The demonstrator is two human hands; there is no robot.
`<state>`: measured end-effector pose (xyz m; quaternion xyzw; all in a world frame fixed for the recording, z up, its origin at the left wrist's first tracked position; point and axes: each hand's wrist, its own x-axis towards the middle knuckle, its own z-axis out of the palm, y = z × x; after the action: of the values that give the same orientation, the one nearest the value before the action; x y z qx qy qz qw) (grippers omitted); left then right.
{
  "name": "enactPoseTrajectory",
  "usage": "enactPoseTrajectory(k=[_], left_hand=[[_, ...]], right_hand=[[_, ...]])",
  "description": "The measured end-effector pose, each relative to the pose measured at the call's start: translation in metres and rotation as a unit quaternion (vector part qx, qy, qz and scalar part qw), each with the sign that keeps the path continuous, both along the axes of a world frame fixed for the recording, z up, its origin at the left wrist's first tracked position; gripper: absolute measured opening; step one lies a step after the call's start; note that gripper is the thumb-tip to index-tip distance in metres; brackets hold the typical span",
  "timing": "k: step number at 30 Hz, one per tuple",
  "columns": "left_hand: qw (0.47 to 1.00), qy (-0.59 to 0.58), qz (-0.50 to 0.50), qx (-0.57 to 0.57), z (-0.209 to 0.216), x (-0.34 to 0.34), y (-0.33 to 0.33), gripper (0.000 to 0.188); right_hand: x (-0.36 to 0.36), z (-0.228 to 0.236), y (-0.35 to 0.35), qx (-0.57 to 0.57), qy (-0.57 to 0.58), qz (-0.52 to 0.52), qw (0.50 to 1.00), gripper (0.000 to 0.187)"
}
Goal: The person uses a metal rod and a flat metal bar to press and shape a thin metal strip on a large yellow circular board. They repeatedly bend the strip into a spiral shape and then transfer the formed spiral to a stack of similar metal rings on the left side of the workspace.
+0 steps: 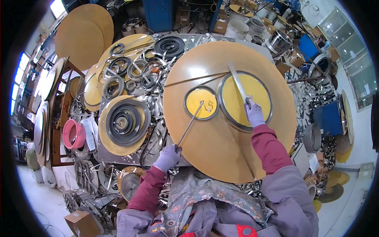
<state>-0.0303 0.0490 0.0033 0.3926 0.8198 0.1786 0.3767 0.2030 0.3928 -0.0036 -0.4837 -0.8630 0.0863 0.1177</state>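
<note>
My left hand [169,157], in a lavender glove, is closed around one end of a thin metal rod [190,127]. The rod's far tip rests on or just above a small yellow disc [197,98] edged by a metal ring, with dark handwritten marks. My gloved right hand [254,113] grips the lower end of a flat, shiny metal strip [237,81], which slants across a larger ringed yellow disc [256,96]. Both ringed discs lie side by side on a big tan round board [213,154]. Narrow dark bands [193,80] run leftward from the rings.
Left of the board, a stack of dark concentric rings [122,122] lies on a yellow disc, with several smaller rings [113,87] behind. A pink basin [74,133] stands farther left. Metal strip scrap [308,89] is heaped at the right, near a blue panel [328,119].
</note>
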Motion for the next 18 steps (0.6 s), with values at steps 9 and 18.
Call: enactPoseTrajectory(k=[9,18], left_hand=[[1.0,-0.005,-0.012,0.003,0.023,0.014,-0.026,0.03],[0.999,-0.011,-0.018,0.037,0.017,0.018,-0.033,0.031]], right_hand=[[-0.005,0.003,-0.014,-0.021,-0.004,0.007,1.0,0.034],[0.005,-0.005,-0.009,-0.027,0.003,0.012,1.0,0.036]])
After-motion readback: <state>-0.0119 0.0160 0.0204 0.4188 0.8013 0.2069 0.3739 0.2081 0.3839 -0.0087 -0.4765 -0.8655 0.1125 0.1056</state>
